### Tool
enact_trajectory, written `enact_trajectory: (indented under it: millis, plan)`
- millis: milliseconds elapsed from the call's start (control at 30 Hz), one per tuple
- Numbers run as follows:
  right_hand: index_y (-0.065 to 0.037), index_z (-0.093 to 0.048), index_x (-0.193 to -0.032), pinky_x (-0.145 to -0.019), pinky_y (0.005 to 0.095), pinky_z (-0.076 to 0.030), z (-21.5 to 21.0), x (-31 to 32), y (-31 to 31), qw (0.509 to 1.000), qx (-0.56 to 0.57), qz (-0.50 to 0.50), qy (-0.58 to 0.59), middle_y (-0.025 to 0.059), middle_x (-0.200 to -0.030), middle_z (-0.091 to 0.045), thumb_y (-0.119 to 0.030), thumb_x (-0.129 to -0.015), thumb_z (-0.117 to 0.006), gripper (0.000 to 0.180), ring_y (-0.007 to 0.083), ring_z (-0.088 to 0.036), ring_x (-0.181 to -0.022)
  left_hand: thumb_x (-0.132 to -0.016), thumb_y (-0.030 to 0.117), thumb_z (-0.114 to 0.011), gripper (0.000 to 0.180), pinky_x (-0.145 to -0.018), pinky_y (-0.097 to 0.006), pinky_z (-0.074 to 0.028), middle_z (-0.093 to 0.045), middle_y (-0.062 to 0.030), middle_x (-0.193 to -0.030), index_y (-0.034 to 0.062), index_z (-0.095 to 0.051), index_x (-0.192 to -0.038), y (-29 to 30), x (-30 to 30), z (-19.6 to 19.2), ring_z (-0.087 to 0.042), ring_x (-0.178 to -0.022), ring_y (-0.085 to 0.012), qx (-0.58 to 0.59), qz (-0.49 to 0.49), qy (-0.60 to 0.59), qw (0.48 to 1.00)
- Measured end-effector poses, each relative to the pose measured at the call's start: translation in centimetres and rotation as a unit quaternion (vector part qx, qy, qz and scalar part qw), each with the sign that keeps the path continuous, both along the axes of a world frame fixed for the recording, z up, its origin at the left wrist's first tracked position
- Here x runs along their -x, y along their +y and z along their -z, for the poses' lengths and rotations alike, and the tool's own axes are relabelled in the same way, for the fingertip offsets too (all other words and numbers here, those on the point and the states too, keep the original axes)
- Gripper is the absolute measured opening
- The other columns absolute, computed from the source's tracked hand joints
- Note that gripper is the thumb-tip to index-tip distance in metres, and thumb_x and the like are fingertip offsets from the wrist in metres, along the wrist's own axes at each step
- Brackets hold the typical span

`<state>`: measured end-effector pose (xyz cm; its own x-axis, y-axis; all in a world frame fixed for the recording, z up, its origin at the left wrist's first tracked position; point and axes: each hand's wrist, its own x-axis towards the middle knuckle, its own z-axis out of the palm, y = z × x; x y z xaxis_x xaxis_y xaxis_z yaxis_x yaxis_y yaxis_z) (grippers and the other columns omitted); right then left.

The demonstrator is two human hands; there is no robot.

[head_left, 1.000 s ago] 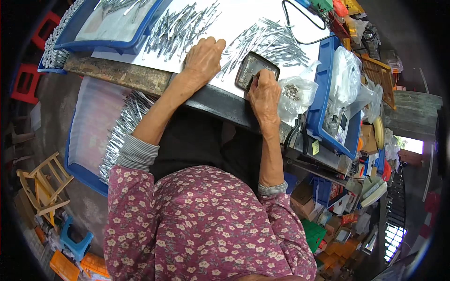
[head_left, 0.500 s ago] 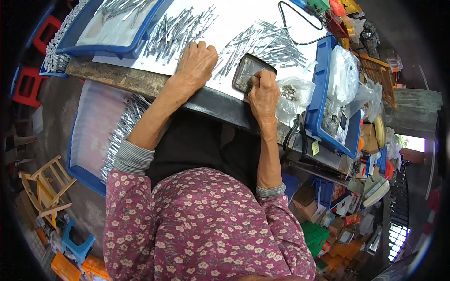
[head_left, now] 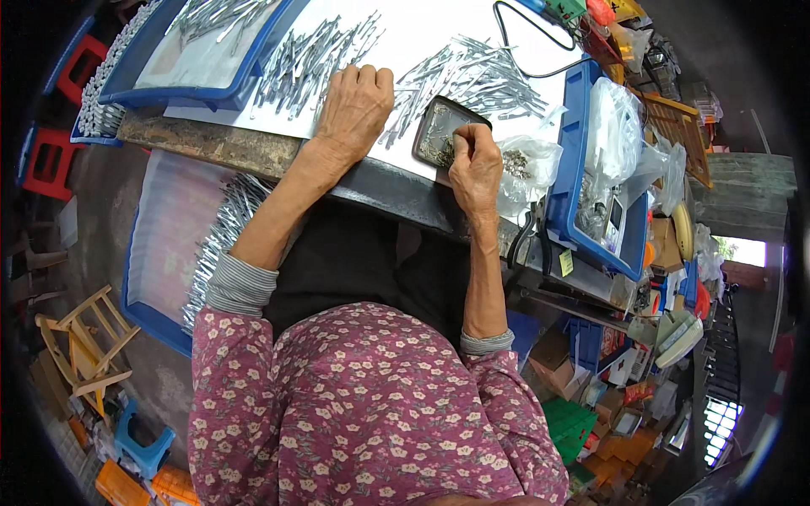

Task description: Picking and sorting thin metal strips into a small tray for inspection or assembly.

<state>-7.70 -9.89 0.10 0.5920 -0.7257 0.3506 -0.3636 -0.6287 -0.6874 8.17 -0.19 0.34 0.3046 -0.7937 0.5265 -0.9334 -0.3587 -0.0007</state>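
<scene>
My left hand (head_left: 354, 114) rests with its fingers curled down at the near right edge of a loose pile of thin silvery metal strips (head_left: 308, 72); its fingertips are hidden, so what they hold cannot be made out. Over a small dark tray (head_left: 429, 131) of tiny metal pieces, my right hand (head_left: 475, 173) closes thumb and fingers in a pinch. Anything between those fingertips is too small or too covered to see. Beyond the tray lies a second pile of metal strips (head_left: 472, 80). Both piles are spread on a white sheet (head_left: 422, 34).
Beside my right hand sits a clear plastic bag (head_left: 540, 164) of small metal pieces. Blue bins flank the work surface, one with strips (head_left: 181, 93), one with plastic bags (head_left: 564, 194). Black-handled pliers (head_left: 523, 240) lie at the table edge. A black cable (head_left: 510, 51) loops behind.
My left hand has shifted slightly, its knuckles raised and its fingers a little less tightly curled. My right hand stays pinched at the tray, with only a small shift. The whole view moved slightly.
</scene>
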Motion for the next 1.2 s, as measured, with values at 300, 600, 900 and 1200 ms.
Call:
enact_trajectory:
  millis: [300, 600, 900, 1200]
  plan:
    - [0.001, -0.057, -0.085, -0.059, 0.0283, -0.046, -0.2, 0.0, -0.1, 0.989, -0.130, 0.017, -0.074, 0.0081, -0.072, -0.061, -0.004, -0.076, -0.054, 0.010, 0.0147, -0.058, -0.064, -0.081, 0.004, -0.042, 0.017, -0.052, -0.028, -0.046, -0.059, -0.0088, -0.065, -0.0005, -0.053, -0.093, 0.5, 1.0, -0.4, -0.056, -0.056, -0.0151, 0.130, 0.067, 0.499, 0.854]
    - [0.003, -0.056, -0.086, -0.049, 0.0185, -0.037, -1.4, 0.0, 0.4, 0.950, -0.243, -0.022, -0.193, 0.0014, -0.068, -0.055, 0.003, -0.076, -0.054, 0.009, 0.0043, -0.047, -0.057, -0.081, 0.003, -0.048, 0.019, -0.061, -0.019, -0.045, -0.057, -0.0031, -0.078, -0.0016, -0.054, -0.098, -2.1, 4.6, 0.3, -0.052, -0.068, -0.0066, 0.166, 0.178, 0.675, 0.696]
    - [0.004, -0.054, -0.084, -0.044, 0.0169, -0.035, -1.5, 0.1, 0.2, 0.951, -0.223, -0.005, -0.216, 0.0011, -0.066, -0.054, 0.003, -0.077, -0.057, 0.008, 0.0033, -0.046, -0.052, -0.075, 0.001, -0.054, 0.016, -0.065, -0.024, -0.048, -0.059, -0.0071, -0.077, -0.0027, -0.056, -0.091, -3.3, 6.3, 0.6, -0.056, -0.073, -0.0122, 0.251, 0.218, 0.662, 0.672]
    - [0.002, -0.055, -0.086, -0.046, 0.0170, -0.037, -0.9, 0.3, 0.4, 0.951, -0.229, 0.003, -0.210, 0.0013, -0.068, -0.055, -0.005, -0.083, -0.055, 0.008, 0.0048, -0.048, -0.054, -0.075, 0.000, -0.053, 0.012, -0.060, -0.022, -0.045, -0.058, -0.0048, -0.073, -0.0026, -0.057, -0.086, -3.5, 6.4, 0.7, -0.054, -0.067, -0.0094, 0.273, 0.197, 0.650, 0.681]
